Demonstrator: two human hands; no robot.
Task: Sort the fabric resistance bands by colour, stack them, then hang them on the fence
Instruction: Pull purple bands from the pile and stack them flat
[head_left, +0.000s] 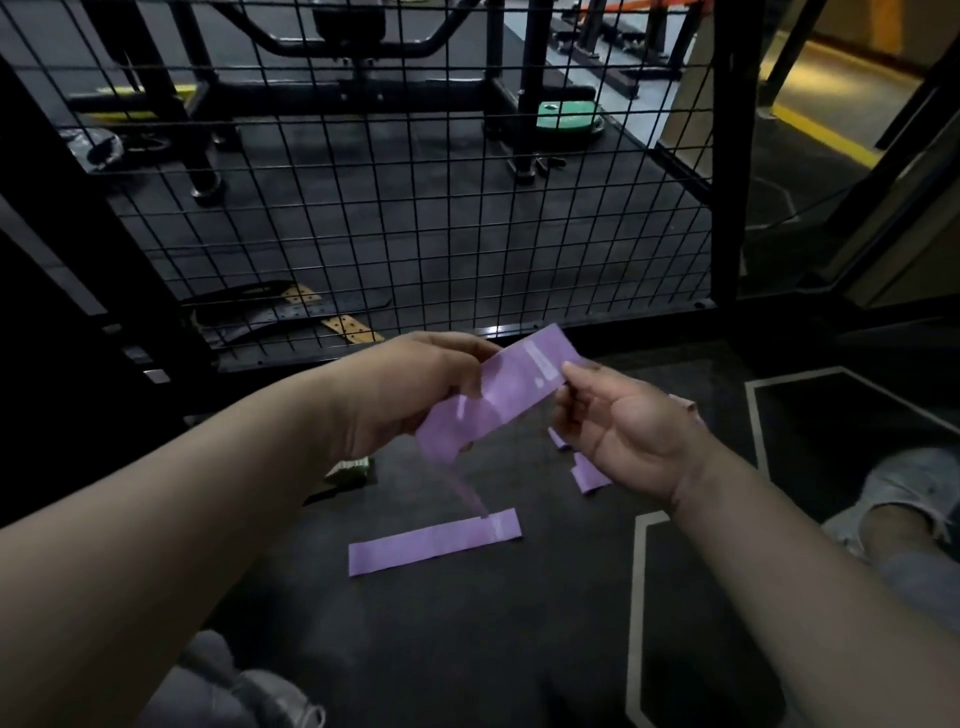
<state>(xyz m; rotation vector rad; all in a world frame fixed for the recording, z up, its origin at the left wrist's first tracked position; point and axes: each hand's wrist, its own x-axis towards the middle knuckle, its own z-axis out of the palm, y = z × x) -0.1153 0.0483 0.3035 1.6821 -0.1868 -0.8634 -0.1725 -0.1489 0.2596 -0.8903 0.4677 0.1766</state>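
I hold a purple fabric band (498, 395) in the air in front of the black wire fence (415, 208). My left hand (400, 395) grips its lower left part, and its tail hangs down below. My right hand (623, 431) pinches its upper right end between thumb and fingers. A second purple band (434, 540) lies flat on the dark floor below. More purple band ends (587, 475) show on the floor under my right hand, partly hidden. A green band (353, 470) peeks out beneath my left wrist.
Behind the fence stand gym machine frames (311, 67) and a green weight plate (569, 122). Leather belts (291, 312) lie by the fence base. My knees in grey trousers (904, 499) are at the lower right and lower left. Grey lines (636, 597) mark the floor.
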